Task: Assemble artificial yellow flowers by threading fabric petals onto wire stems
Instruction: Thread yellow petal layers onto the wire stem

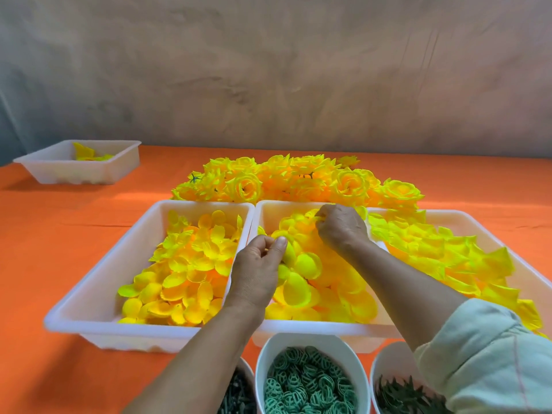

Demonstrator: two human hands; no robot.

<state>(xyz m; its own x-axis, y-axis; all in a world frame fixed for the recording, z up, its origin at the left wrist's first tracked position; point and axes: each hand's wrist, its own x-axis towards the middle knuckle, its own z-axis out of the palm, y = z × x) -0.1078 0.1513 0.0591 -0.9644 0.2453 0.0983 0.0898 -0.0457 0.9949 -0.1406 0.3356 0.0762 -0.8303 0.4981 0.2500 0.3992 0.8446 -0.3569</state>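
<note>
Three white trays of yellow fabric petals stand side by side on the orange table. My left hand [257,270] hovers over the middle tray [313,327] and pinches a yellow petal piece [288,252] between thumb and fingers. Farther back over the same tray, my right hand [339,225] has its fingers curled into the petal heap, pinching a petal [310,218]. No wire stem shows in either hand. Finished yellow flowers [298,180] lie heaped behind the trays.
The left tray [89,297] and right tray [478,222] hold more petals. A smaller white tray [59,168] sits at the far left. At the near edge stand a cup of green ring pieces [307,380], a cup of dark stems [239,392] and a cup of green leaves [400,392].
</note>
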